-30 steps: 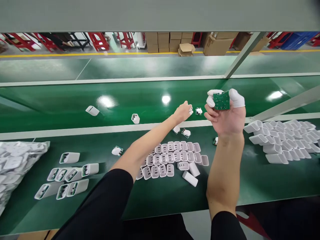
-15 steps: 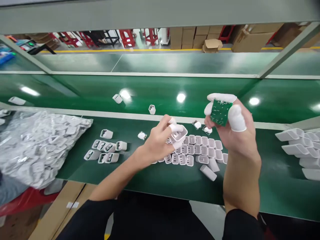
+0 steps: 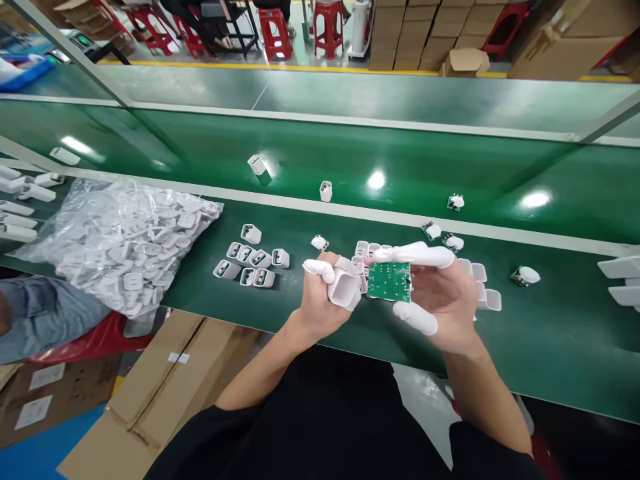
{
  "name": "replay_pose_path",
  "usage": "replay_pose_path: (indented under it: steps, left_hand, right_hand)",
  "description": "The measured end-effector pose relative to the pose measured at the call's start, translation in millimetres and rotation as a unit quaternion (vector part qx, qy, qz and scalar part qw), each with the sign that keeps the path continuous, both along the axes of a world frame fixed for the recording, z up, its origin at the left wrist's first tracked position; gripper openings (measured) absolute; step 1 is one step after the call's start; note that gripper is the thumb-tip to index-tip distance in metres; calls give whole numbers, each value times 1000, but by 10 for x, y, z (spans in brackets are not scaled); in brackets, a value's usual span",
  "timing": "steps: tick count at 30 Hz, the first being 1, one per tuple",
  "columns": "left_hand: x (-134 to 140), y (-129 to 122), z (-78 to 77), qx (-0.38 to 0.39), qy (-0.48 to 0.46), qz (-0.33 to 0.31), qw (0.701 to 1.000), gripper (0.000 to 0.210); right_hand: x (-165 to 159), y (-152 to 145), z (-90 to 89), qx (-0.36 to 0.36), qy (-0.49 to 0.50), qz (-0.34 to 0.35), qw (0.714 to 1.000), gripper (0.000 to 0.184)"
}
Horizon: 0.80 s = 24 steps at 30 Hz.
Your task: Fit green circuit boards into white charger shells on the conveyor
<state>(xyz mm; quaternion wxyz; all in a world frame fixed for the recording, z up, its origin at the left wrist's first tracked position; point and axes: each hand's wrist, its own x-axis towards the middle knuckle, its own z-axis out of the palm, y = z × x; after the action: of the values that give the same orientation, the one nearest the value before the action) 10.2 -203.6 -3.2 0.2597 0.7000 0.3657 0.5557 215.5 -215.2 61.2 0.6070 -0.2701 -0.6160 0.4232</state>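
Note:
My left hand (image 3: 320,300), with white finger cots, is closed around a white plastic housing (image 3: 345,288) whose open end faces me. In my right hand (image 3: 445,293) a green circuit board (image 3: 390,281) is gripped by its edges between thumb and fingers, solder side up. The board is held close to the right side of the housing; whether they touch I cannot tell. Behind both hands stand rows of open white housings (image 3: 479,272), partly hidden. Past them lie circuit boards with white round parts (image 3: 434,231) on top.
Housings with parts inside (image 3: 260,259) stand in a group on the left. Further left lies a clear bag of white plastic pieces (image 3: 145,240). A raised ledge (image 3: 300,201) runs behind the bench. More housings (image 3: 623,268) are stacked at the right edge. Another person's leg (image 3: 45,320) shows at lower left.
My right hand has brought the circuit board down and left to the housing. My left hand has turned the housing so its open end faces me. The camera view has shifted.

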Motion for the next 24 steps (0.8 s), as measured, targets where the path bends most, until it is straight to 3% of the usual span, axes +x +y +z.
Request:
replay_pose_path:
  steps: [3, 6, 16, 24]
  left_hand:
    - [-3, -20, -8, 36, -48, -31, 998, 45]
    - [-34, -34, 15, 28, -30, -40, 998, 51]
    - [-78, -80, 60, 38, 18, -41, 998, 57]
    - [-20, -83, 49, 48, -2, -42, 998, 54]
  right_hand:
    - [-78, -117, -153, -1, -6, -23, 1000, 64]
    - [-127, -196, -240, 2, -19, -39, 999, 69]
    - [-246, -263, -319, 31, -47, 4, 998, 76]
    - [-204, -275, -309, 41, -70, 3, 997, 77]
